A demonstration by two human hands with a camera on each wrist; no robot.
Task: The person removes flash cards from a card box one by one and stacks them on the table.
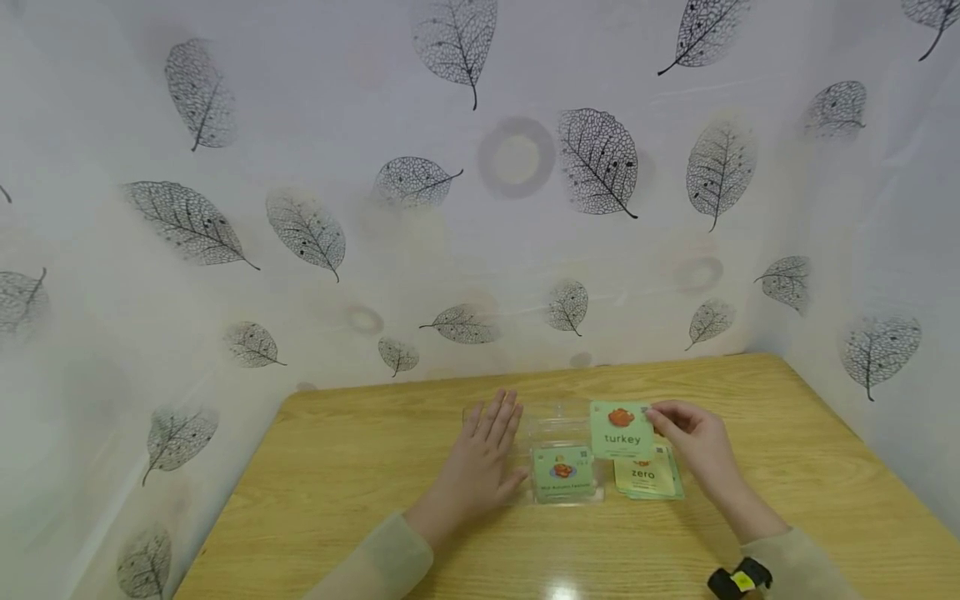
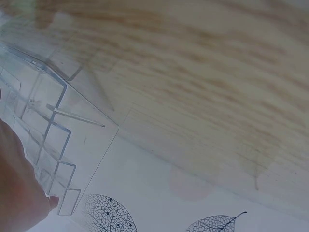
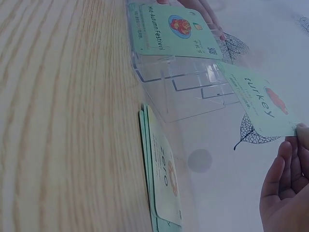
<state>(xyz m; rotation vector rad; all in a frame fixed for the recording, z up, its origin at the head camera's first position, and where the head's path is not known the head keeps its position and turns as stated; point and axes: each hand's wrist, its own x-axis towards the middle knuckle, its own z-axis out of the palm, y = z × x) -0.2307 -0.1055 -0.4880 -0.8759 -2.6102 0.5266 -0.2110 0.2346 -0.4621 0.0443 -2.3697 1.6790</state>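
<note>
Between thumb and fingers, my right hand pinches the right edge of a green "turkey" flashcard, held up above the table. Beneath it lies a small stack of cards with "zero" on top. To its left stands a clear plastic tiered card holder, a green "Mid-Autumn Festival" card in its front tier. My left hand is at the holder's left side with straight fingers; whether it touches the holder is hard to tell. The left wrist view shows the holder's stepped side.
A wood-grain table carries everything. White cloth printed with black leaves hangs behind it and at both sides. A black band with a yellow patch is on the right wrist.
</note>
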